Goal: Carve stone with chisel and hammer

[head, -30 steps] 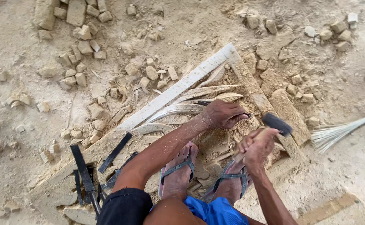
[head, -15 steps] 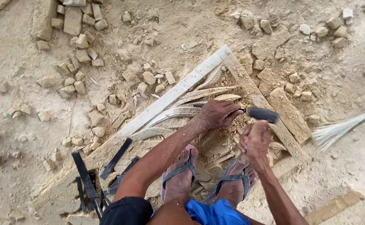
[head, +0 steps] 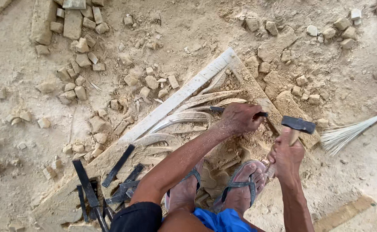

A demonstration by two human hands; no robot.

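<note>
At the centre of the frame the left hand [head: 241,118] is closed around a dark chisel [head: 217,109], which lies nearly level across the carved stone slab [head: 175,101]. The chisel's shaft pokes out of the fist to the left and a short dark end shows at the right; the middle is hidden under the fingers, and where the tip meets the stone is hard to make out. Just right of it and slightly lower, the right hand [head: 286,154] grips the wooden handle of a hammer [head: 298,124], whose dark head hangs above the fist, apart from the chisel. Two sandalled feet [head: 240,189] rest on the slab below. Spare chisels [head: 119,182] lie at lower left, stone chunks [head: 78,73] at upper left, and a broom [head: 347,131] is cut off by the right edge.
</note>
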